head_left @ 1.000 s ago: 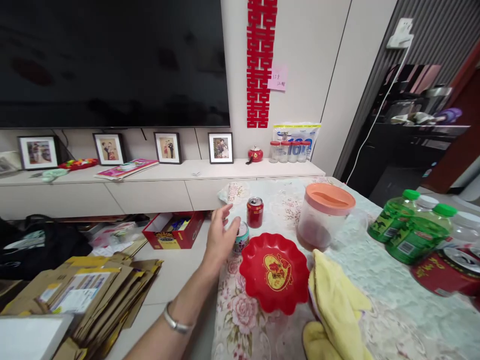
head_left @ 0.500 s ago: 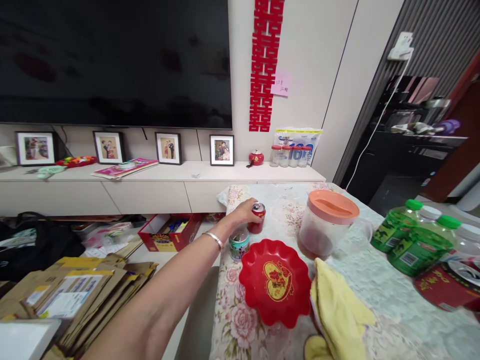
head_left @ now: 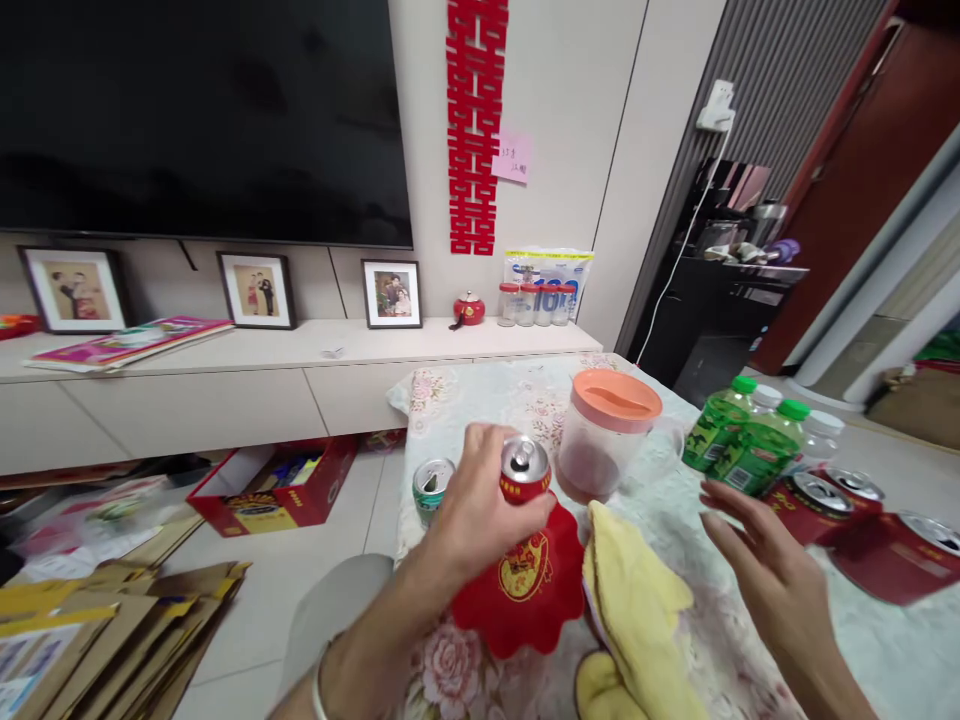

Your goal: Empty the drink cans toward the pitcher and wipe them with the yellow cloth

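Note:
My left hand (head_left: 484, 500), a silver bangle on its wrist, grips a red drink can (head_left: 525, 468) and carries it over the red scalloped plate (head_left: 517, 610). The can's silver top faces up and its pull tab shows. To the left of that hand stands a green can (head_left: 433, 488), partly covered by my fingers. My right hand (head_left: 772, 575) hovers over the table's right side, fingers apart, with nothing in it. Close beyond it are red cans (head_left: 814, 505) and green-capped bottles (head_left: 721, 420). A yellow cloth (head_left: 637, 610) lies between my hands.
A clear pitcher (head_left: 596, 450) with an orange lid stands behind the cloth on the flowered tablecloth (head_left: 454, 665). Against the wall, a white cabinet (head_left: 375, 385) holds picture frames and jars. On the floor at left are a red box (head_left: 277, 490) and flattened cardboard (head_left: 142, 640).
My left hand has lifted the red can off the table and brought it nearer, above the plate. My right hand has come into view. The camera has turned to the right.

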Tool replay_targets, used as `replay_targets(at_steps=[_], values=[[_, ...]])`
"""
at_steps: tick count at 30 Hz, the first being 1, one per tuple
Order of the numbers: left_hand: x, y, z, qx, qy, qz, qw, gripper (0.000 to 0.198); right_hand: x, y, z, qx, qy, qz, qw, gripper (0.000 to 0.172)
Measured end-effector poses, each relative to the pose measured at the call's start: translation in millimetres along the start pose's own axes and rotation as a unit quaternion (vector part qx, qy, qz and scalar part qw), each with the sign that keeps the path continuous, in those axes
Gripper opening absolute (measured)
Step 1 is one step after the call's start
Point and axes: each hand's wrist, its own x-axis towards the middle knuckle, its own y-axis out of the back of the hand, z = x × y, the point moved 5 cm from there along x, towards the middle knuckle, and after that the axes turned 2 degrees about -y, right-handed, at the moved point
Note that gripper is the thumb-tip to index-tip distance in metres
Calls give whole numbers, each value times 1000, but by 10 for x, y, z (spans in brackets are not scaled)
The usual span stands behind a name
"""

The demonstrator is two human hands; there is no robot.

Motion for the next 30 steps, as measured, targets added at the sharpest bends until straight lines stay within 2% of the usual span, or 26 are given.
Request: replay_targets(at_steps=[1, 3, 6, 11, 17, 22, 25, 30], values=[[-77, -100, -35, -11, 11, -28, 999, 43, 150, -112, -26, 54, -31, 3, 998, 60], [-174, -270, -150, -21, 42, -72, 996, 51, 417, -321, -44, 102, -43, -8, 994, 70], [-225, -401, -340, -26, 53, -71, 996, 62, 650, -554, 2, 142, -53, -34, 988, 75], [-295, -531, -617, -55, 75, -54, 994, 66, 714, -779, -32, 196, -50, -38, 979, 64], [-340, -618, -691, -92, 61, -31, 993, 69, 739, -943, -227, 244, -15, -18, 970, 58], [-468, -613, -728, -134, 42, -44, 989, 72, 815, -893, -465, 248, 8, -23, 968, 68], [-549, -588, -764, -171, 41, -42, 983, 79, 867, -736, -686, 236, 32, -36, 971, 65], [-563, -532, -779, -180, 53, 0, 982, 71, 864, -412, -1146, 194, 61, -49, 978, 63]])
